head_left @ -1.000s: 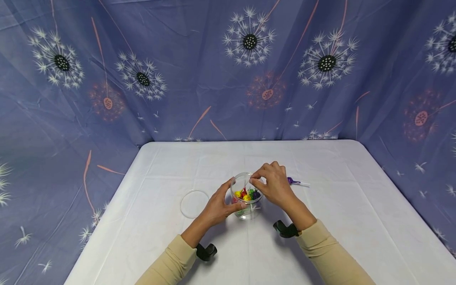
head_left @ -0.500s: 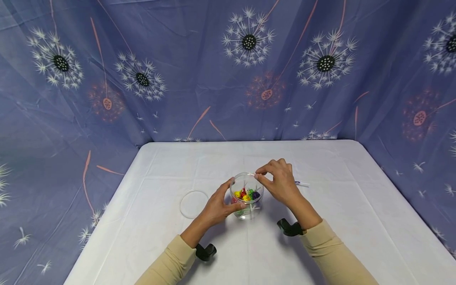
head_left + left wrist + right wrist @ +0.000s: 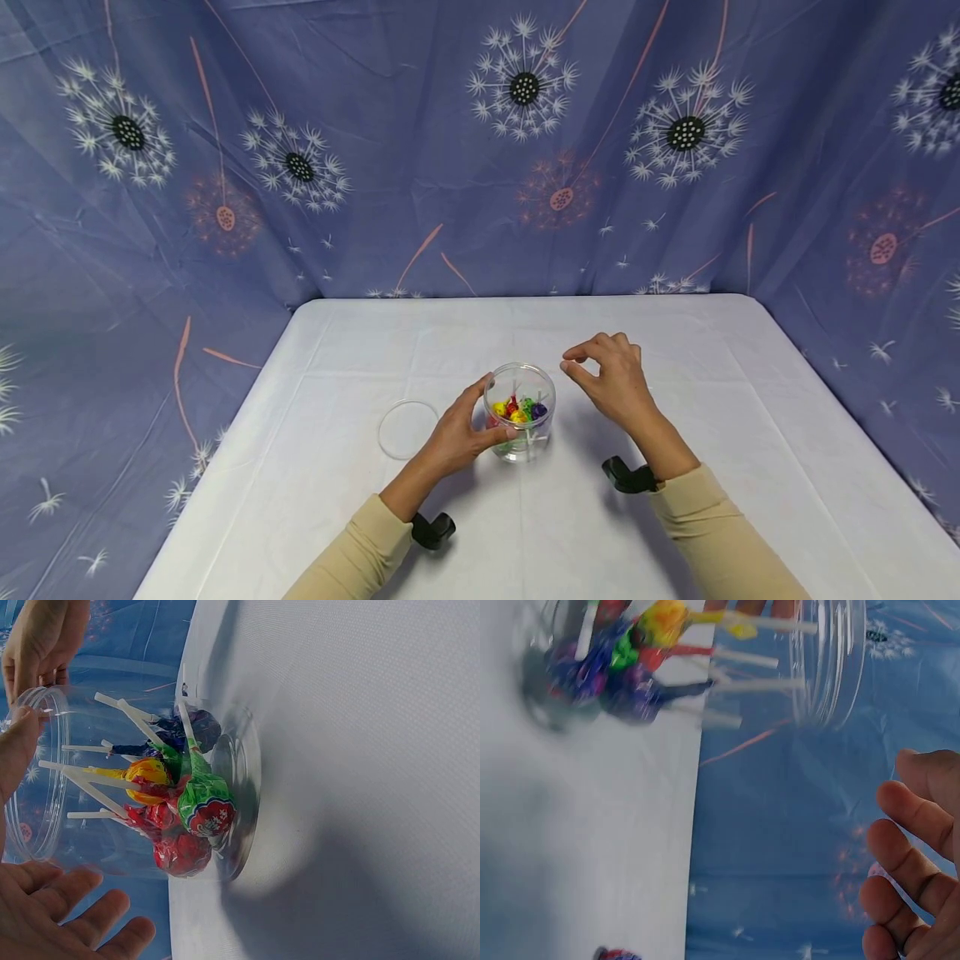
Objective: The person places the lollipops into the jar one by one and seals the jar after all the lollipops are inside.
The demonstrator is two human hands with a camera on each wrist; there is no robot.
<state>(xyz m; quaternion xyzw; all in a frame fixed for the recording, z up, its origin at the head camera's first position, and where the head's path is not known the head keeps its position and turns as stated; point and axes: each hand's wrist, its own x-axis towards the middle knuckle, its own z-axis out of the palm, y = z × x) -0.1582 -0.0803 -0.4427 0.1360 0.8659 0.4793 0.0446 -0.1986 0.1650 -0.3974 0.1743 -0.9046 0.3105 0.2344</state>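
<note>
A clear plastic jar (image 3: pixel 525 450) stands upright on the white table, its mouth uncovered. Inside it lie several wrapped lollipops (image 3: pixel 206 802) in green, red, yellow and dark purple, their white sticks leaning toward the rim. My left hand (image 3: pixel 459 433) grips the jar near its rim, thumb on the near side and fingers round the far left. To the right of the jar, my right hand (image 3: pixel 611 379) hovers above the table with fingers loosely bent and nothing between them. One more lollipop (image 3: pixel 617 953) shows at the bottom edge of the right wrist view; in the head view the right hand hides it.
A round clear lid (image 3: pixel 408 429) lies flat on the table (image 3: pixel 300 500), left of the jar. Behind the table's far edge hangs a blue curtain (image 3: pixel 420 150) with a dandelion print. Each wrist carries a black strap mount (image 3: pixel 630 477).
My right hand has drawn away from the jar's mouth to the right, covering the loose lollipop in the head view. The left hand and jar have kept their place.
</note>
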